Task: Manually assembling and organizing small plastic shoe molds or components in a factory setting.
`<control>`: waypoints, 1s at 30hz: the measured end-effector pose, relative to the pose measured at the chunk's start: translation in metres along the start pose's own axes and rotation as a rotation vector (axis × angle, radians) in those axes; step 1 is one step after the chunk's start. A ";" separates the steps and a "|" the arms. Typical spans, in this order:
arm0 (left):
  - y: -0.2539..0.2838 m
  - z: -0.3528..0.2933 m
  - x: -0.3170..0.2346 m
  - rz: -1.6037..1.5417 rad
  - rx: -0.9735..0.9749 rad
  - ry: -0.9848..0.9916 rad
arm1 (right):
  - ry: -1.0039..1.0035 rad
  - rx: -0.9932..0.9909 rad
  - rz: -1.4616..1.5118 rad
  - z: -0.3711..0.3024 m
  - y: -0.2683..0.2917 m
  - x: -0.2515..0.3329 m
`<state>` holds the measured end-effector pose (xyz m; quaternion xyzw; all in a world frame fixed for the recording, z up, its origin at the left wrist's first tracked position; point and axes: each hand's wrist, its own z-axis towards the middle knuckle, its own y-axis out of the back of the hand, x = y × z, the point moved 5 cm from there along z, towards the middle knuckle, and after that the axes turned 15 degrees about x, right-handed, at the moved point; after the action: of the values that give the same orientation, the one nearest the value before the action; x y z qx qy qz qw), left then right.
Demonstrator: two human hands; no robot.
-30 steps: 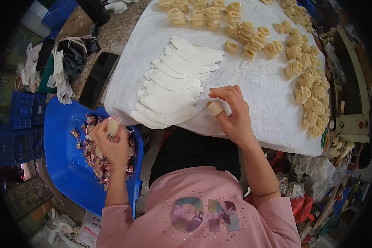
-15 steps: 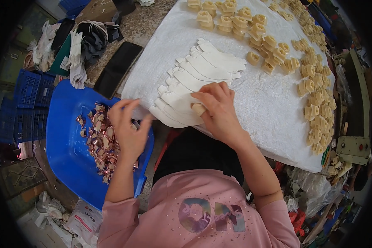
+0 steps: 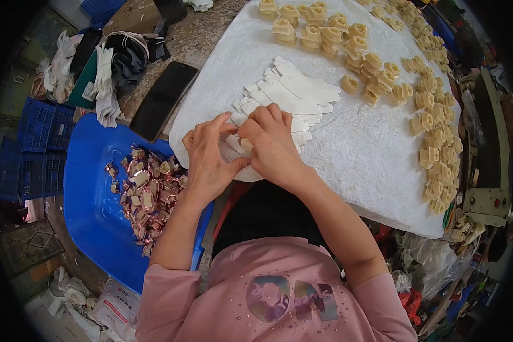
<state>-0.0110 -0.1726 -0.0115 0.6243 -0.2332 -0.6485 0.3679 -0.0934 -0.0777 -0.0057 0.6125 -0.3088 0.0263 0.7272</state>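
Overlapping white strips (image 3: 296, 94) lie fanned out on a white-covered work surface (image 3: 347, 154). Over the near end of the fan, my left hand (image 3: 208, 157) and my right hand (image 3: 273, 151) are close together. The left thumb and fingers curl toward the right hand. On the right, the fingers are bent and pinched together, and one carries a tan wrap (image 3: 245, 145). Whatever sits between the fingertips is hidden. Beyond the strips stand several cream-coloured rolled pieces (image 3: 376, 77), some of them stacked. One such piece (image 3: 349, 84) sits apart, beside the fan.
At my left, a blue plastic tub (image 3: 91, 199) contains many small shiny copper-pink pieces (image 3: 145, 196). A black phone (image 3: 164, 100) lies by the surface's left edge. Gloves (image 3: 104, 80) are heaped past it. More cream pieces (image 3: 439, 148) line the right edge.
My left hand has moved right, from over the tub to the strips. My right hand has shifted left and nearer to it, its fingers drawing together. The near strips are now partly covered.
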 end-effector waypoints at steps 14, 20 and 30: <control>0.002 0.002 -0.005 0.099 0.044 -0.065 | 0.134 -0.217 0.199 -0.032 0.007 -0.004; 0.002 0.002 -0.005 0.080 0.033 -0.036 | 0.109 -0.102 0.203 -0.031 0.007 -0.004; 0.008 0.001 -0.005 -0.040 0.036 -0.026 | 0.118 0.120 0.200 -0.038 0.007 0.000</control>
<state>-0.0112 -0.1740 -0.0018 0.6267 -0.2370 -0.6596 0.3405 -0.0804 -0.0411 -0.0017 0.6184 -0.3229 0.1528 0.7000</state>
